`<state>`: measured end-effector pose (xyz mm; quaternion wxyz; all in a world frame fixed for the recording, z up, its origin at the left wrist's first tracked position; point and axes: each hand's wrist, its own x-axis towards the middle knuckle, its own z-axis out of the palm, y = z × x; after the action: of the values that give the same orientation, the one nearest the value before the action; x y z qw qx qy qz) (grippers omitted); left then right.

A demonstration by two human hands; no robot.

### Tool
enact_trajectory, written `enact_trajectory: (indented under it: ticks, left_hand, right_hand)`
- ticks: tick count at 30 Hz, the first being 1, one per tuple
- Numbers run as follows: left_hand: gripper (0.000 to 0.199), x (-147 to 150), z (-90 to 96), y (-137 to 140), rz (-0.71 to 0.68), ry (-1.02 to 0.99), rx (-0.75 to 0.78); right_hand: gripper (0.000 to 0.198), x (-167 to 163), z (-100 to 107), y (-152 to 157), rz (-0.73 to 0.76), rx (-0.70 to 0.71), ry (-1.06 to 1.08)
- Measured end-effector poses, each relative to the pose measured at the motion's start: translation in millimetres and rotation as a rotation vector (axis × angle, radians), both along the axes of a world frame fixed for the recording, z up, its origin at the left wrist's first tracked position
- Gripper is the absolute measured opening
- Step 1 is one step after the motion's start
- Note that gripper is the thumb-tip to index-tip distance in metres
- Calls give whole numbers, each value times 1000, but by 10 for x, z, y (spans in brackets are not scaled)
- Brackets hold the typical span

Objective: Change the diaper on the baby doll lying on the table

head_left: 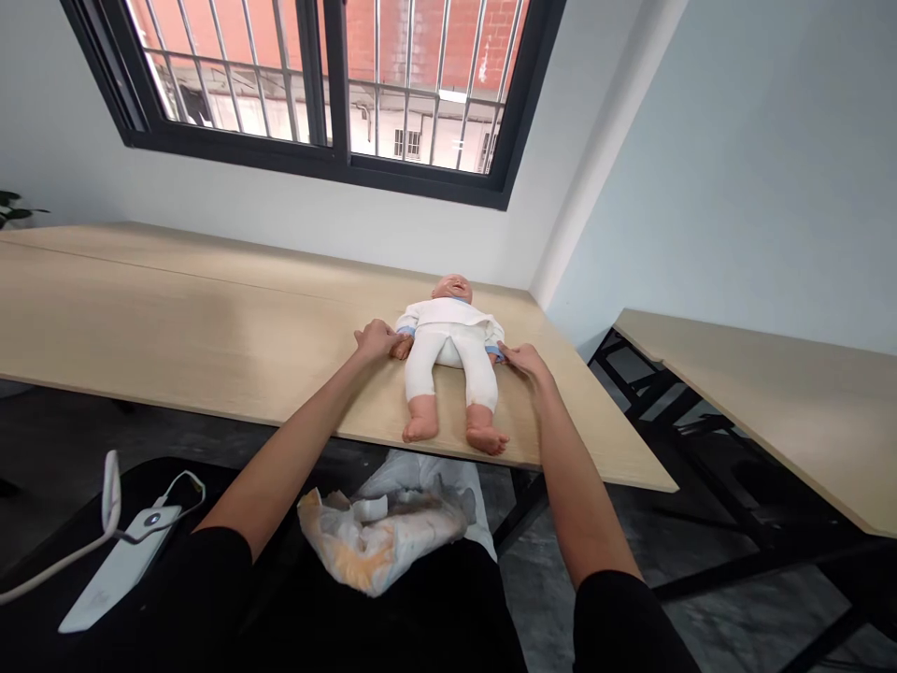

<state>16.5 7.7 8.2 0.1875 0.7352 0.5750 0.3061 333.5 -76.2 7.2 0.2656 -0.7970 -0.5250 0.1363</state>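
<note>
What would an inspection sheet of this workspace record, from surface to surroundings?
Surface: pale wood-toned table.
Job's things: doll on its back, in white clothes with blue cuffs, feet towards the near edge.
Clutter: crumpled whitish bundle with orange patches, at the person's lap.
Hands: left hand and right hand, each at a cuff; grip too small to judge.
Cables: white cable beside a white device.
Surroundings: barred window, second table.

This seems to be a simple office or classroom, because behind the long, pale wooden table [210, 318] there is a dark-framed sliding window [336, 84] with silver metal bars [407, 84], and to its right, a similar second table [771, 383] on black metal legs [634, 379].
</note>
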Motion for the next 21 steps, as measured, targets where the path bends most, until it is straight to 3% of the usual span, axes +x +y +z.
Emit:
enact_trajectory:
  ticks: [9, 21]
  left_hand:
    - [49, 56, -30, -51, 15, 14, -24]
    - [37, -68, 95, -91, 159, 130, 44]
  right_hand:
    - [61, -51, 65, -41, 125, -44, 76]
    - [62, 150, 146, -102, -24, -52, -39]
